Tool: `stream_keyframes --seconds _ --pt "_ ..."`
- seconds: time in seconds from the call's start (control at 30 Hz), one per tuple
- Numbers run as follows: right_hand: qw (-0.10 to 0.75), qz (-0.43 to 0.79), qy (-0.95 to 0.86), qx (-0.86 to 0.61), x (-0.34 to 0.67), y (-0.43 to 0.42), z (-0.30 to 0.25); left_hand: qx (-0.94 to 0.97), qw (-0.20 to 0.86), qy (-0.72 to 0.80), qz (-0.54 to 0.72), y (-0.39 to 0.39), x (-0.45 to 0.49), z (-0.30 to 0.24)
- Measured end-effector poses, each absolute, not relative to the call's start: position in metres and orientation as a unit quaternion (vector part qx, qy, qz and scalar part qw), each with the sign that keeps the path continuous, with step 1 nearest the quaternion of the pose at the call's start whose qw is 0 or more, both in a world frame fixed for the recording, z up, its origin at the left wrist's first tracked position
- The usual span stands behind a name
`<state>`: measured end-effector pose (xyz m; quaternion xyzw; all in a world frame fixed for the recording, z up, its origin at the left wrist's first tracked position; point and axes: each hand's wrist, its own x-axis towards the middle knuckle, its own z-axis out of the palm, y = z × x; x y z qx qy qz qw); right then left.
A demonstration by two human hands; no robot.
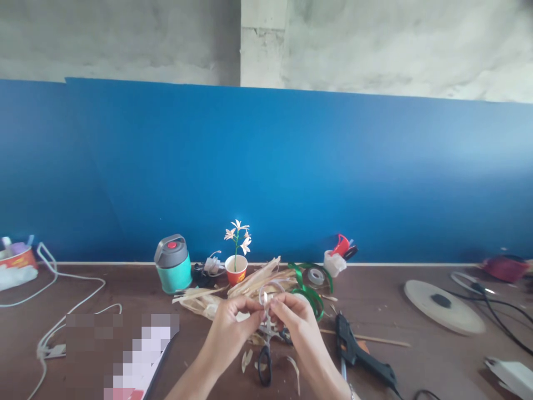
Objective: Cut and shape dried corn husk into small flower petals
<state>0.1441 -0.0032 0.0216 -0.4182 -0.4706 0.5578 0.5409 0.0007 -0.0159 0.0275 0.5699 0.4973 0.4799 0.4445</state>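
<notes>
My left hand and my right hand meet at the middle of the table, thumbs and forefingers pinched together. Between the fingertips is a small pale strip, held by both; its exact kind is too small to tell. Just below lie black-handled scissors, partly hidden by my hands. Curled pale scraps are scattered around them. Behind my hands spreads a pile of dried husk-like strips. Green ribbon and a white tape roll sit beyond my right hand.
A red paper cup holds white flowers on a green stem. To its left stands a teal flask. A black glue gun, thin stick and round lid lie right. White cables run left.
</notes>
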Motion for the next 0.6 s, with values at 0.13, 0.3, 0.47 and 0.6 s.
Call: stream_keyframes --seconds 0.13,0.3,0.47,0.6 --pt "0.535 0.555 -0.479 -0.420 0.1448 -0.0033 0.0201 0.572 0.452 0.487 0.481 -0.0167 0.0005 0.0268" --pt "0.530 0.557 -0.474 -0.429 0.1449 -0.0033 0.0210 0.569 0.466 0.476 0.482 -0.0173 0.0004 0.0262" --pt "0.536 0.549 -0.469 -0.437 0.1456 -0.0032 0.0244 0.558 0.471 0.485 0.481 -0.0167 0.0009 0.0249" --pt "0.538 0.550 -0.469 -0.433 0.1461 -0.0044 0.0253 0.552 0.470 0.492 0.483 -0.0154 0.0014 0.0225"
